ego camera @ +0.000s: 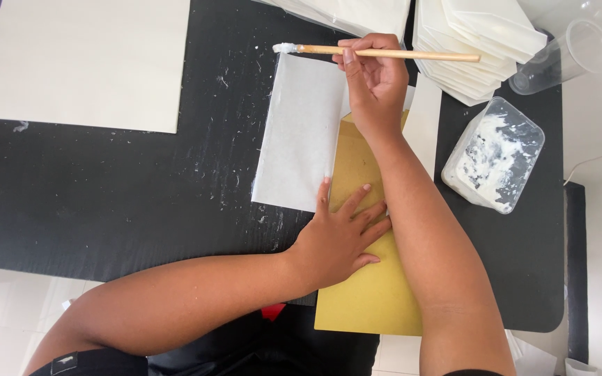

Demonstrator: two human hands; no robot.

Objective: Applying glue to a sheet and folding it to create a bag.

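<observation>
Right now the right hand point(374, 87) is pinching a gluey brush point(377, 52) above the white sheet point(297, 136), the left hand point(339, 237) is lying spread on the yellow envelope point(367, 292) beside it, and a drip or a slip could be smearing paste.

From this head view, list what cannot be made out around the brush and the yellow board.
- Yellow board: its middle lies under the left hand and right forearm.
- White sheet: its right edge is hidden by the board and the right hand.
- Brush: part of the handle is covered by fingers.
- Folded paper stack: cut off by the top edge.
- Clear cup: contents not discernible.
</observation>
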